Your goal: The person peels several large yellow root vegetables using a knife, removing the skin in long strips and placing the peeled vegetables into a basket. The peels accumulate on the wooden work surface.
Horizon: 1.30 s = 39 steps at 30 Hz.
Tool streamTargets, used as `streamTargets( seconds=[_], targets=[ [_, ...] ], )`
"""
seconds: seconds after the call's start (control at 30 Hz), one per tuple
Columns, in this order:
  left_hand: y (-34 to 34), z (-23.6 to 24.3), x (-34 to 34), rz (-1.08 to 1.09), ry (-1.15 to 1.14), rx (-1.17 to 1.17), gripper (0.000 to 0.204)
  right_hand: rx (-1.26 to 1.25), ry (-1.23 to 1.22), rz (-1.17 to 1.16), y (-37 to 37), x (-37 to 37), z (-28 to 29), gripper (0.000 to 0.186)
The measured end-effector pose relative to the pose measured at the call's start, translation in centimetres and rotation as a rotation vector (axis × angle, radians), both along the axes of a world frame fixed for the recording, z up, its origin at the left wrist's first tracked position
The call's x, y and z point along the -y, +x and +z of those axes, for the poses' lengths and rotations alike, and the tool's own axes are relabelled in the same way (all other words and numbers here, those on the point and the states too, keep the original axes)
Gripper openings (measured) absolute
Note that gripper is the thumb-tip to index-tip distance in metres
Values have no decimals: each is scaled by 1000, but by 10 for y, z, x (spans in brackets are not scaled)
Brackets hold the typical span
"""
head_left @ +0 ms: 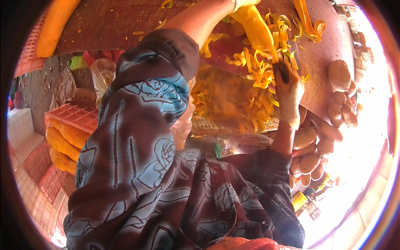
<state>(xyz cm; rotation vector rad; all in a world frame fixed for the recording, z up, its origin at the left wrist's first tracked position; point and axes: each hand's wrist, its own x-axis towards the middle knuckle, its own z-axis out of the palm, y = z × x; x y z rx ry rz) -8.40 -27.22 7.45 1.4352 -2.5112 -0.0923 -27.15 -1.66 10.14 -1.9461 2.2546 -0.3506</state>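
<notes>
A long, peeled-looking yellow squash (254, 29) slants above the work board (106, 27), its narrower end toward me. My left hand (245, 2), with a pale cuff at the wrist, grips its far end; the frame's upper edge cuts off most of the fingers. At the near end is my right hand (288, 85), closed and blurred. Something dark shows in its grip, but I cannot make out its kind. Curled yellow peel strips (262, 75) surround the squash's near end. Below it, a heap of peel (221, 93) fills a woven basket or crate (212, 125).
Another large yellow squash (56, 27) lies at the far left. Several more squashes (68, 141) sit by a red plastic crate (77, 116). On the right are brown oblong tubers or squashes (309, 163) in a pile. A piece of orange squash (308, 21) lies on the board's right.
</notes>
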Motion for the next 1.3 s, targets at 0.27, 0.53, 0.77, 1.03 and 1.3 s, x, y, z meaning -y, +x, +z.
streamTargets(
  seconds=[0.27, 0.53, 0.77, 1.03, 1.3],
  targets=[
    [0, -3, -1, 21, -84, -61, 48, 349, -341, 169, 26, 38, -1, 23],
    [-1, -3, 1, -60, -97, 52, 41, 174, -309, 90, 17, 3, -27, 22],
    [-2, -5, 2, -10, -102, -35, 40, 339, -281, 14, 12, -9, -19, 27],
    [2, -1, 1, -4, -26, -64, 41, 109, -319, 96, 55, 33, -24, 28],
    [-3, -5, 2, 22, -49, -79, 43, 292, -351, -8, 15, -36, -35, 30]
  ],
)
